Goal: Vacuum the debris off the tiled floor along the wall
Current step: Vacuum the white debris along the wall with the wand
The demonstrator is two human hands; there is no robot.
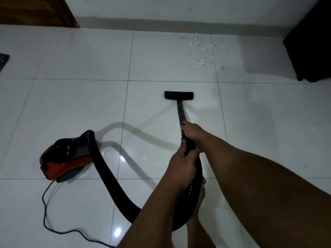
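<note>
White scraps of debris [201,51] lie scattered on the glossy white tiled floor [80,104] near the far wall [161,8]. The black vacuum nozzle [179,95] rests flat on the floor, about a tile short of the debris. Its black wand [180,113] runs back to my hands. My right hand [192,133] grips the wand higher up. My left hand [181,167] grips just behind it, where the ribbed black hose [107,176] begins. The hose loops left to the red and black vacuum body [64,158].
A black power cord [46,208] trails from the vacuum body across the near floor. A dark cabinet [309,47] stands at the right by the wall. A wooden door frame [35,11] is at the far left, a dark mat [3,61] at the left edge. My bare foot [198,203] shows below the hose.
</note>
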